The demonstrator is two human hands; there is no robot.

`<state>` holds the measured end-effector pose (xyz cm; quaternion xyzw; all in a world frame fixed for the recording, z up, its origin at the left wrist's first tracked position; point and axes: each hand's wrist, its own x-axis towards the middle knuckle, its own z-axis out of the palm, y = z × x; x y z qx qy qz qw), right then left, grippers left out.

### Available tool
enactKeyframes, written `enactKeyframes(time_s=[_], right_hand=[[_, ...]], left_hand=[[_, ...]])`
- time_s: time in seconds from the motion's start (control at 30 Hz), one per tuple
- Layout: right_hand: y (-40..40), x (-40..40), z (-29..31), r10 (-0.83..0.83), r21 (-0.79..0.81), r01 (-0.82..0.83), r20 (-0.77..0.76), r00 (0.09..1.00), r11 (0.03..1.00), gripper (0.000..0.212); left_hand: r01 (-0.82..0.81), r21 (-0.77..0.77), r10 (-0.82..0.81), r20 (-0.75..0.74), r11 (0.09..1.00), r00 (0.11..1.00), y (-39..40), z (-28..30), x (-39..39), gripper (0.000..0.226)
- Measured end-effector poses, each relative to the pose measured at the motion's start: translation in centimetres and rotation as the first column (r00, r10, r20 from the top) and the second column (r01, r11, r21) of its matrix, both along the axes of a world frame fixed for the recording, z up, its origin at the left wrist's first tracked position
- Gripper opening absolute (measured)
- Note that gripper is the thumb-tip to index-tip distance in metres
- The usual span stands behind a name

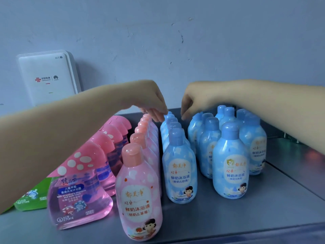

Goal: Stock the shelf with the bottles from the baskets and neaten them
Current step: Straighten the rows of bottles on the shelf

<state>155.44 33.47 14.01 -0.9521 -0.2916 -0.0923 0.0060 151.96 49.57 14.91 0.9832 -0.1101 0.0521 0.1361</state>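
A grey metal shelf point(228, 219) holds rows of bottles running front to back. A row of pink bottles point(139, 191) stands beside a row of blue bottles point(179, 171). To the right is a looser cluster of blue bottles point(230, 166). My left hand point(153, 101) reaches over to the back of the rows, its fingertips hanging down onto the rear caps. My right hand point(195, 99) hovers at the back too, with loosely curled fingers pointing down just right of the blue row's rear cap. It holds nothing that I can see.
Clear pink mushroom-capped bottles point(79, 196) lean in a row at the left, with a green pack point(31, 196) beyond them under my left forearm. A white router box point(49, 76) hangs on the wall behind. The shelf steps down at the right edge point(299, 164).
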Motion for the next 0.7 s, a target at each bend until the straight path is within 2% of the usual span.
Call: enactKeyframes(time_s=[0.13, 0.3, 0.5, 0.57, 0.7], right_hand=[[-3.1, -2.2, 1.6, 0.03, 0.25, -0.054, 0.098, 0.995, 0.967, 0.014], [-7.2, -5.5, 0.9, 0.045, 0.399, -0.123, 0.2, 0.979, 0.909, 0.012], [-10.6, -7.1, -2.5, 0.004, 0.502, -0.095, 0.18, 0.984, 0.859, 0.023], [-11.4, -7.0, -4.2, -0.014, 0.53, -0.072, 0.158, 0.987, 0.845, 0.027], [-12.2, -6.2, -8.0, -0.008, 0.58, -0.048, 0.094, 0.996, 0.813, 0.033]], left_hand=[[0.054, -0.134, -0.029, 0.185, 0.99, 0.982, -1.0, 1.2, -2.6, 0.014], [0.098, -0.046, -0.076, 0.355, 0.994, 0.932, -3.2, -0.3, -6.3, 0.008], [0.108, -0.01, -0.091, 0.46, 0.994, 0.883, -6.5, -4.4, -8.5, 0.02], [0.077, -0.05, -0.043, 0.484, 0.996, 0.874, -7.5, -6.5, -8.7, 0.026], [0.019, -0.255, 0.098, 0.44, 0.967, 0.893, -9.3, -10.3, -8.3, 0.032]])
